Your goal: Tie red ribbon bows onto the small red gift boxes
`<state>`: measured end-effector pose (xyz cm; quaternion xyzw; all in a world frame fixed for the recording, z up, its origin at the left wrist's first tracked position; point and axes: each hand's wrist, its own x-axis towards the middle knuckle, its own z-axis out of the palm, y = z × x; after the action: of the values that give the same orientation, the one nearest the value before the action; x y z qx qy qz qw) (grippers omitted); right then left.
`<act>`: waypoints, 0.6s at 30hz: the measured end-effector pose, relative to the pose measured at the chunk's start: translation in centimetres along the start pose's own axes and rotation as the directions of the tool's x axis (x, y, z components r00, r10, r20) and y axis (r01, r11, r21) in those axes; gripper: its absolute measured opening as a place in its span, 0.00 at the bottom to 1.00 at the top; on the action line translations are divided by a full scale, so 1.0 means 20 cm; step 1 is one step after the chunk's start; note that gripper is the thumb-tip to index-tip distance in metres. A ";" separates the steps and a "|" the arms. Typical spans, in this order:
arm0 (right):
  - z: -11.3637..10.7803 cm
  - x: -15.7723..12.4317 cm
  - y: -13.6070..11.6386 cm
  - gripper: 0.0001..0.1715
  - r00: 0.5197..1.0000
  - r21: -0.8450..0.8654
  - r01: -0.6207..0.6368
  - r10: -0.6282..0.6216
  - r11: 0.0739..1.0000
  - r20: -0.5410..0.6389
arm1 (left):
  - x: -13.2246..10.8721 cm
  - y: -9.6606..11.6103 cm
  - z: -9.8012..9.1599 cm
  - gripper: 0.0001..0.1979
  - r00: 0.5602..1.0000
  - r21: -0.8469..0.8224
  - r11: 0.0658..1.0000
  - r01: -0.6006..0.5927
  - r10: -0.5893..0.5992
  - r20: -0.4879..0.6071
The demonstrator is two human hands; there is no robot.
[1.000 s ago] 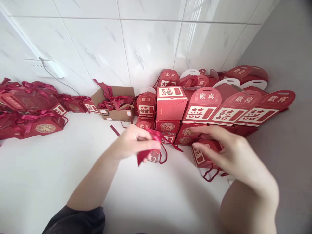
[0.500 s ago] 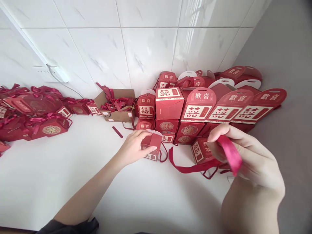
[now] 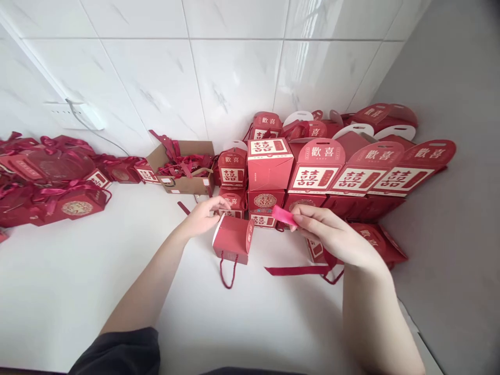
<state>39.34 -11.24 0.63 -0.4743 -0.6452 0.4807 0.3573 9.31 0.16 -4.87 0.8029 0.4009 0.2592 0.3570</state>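
Note:
A small red gift box [image 3: 233, 235] stands on the white table, its dark red cord handle [image 3: 227, 284] trailing toward me. My left hand [image 3: 201, 216] is at the box's far left edge, fingers apart and thumb close to the pale flap; whether it touches cannot be told. To the right, my right hand [image 3: 332, 229] pinches a satin ribbon [image 3: 284, 215], whose bright end sticks out past the fingertips. A long ribbon tail [image 3: 297, 271] stretches left below that hand. Behind the right hand, another red box [image 3: 315, 250] is partly hidden.
Red boxes with white labels [image 3: 315, 178] are stacked against the tiled wall at the right. An open cardboard carton [image 3: 187, 185] of ribbons stands at the back. Several ribbon-tied boxes [image 3: 78, 208] crowd the left. A grey panel [image 3: 449, 182] bounds the right side.
The small box has turned so its cord side faces me. My left hand has moved off its top to the far left. My right hand has moved left with the ribbon.

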 end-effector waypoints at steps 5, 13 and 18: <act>0.03 0.08 0.10 0.24 0.978 -0.241 -0.086 0.127 0.967 0.162 | -0.10 0.19 0.04 0.13 0.993 0.186 0.976 -0.110 0.100 0.062; 0.02 0.12 0.18 0.24 0.943 -0.258 -0.183 0.243 0.949 0.225 | -0.14 0.27 0.15 0.11 0.987 0.435 0.891 -0.133 0.158 -0.022; 0.02 0.14 0.20 0.24 0.944 -0.212 -0.203 0.249 0.956 0.215 | -0.14 0.26 0.24 0.10 0.990 0.428 0.899 -0.097 0.132 -0.053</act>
<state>39.20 -8.30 -3.39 -0.5154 -0.6668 0.5096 0.1733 13.53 -6.02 -4.05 0.8724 0.4139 0.2184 0.1415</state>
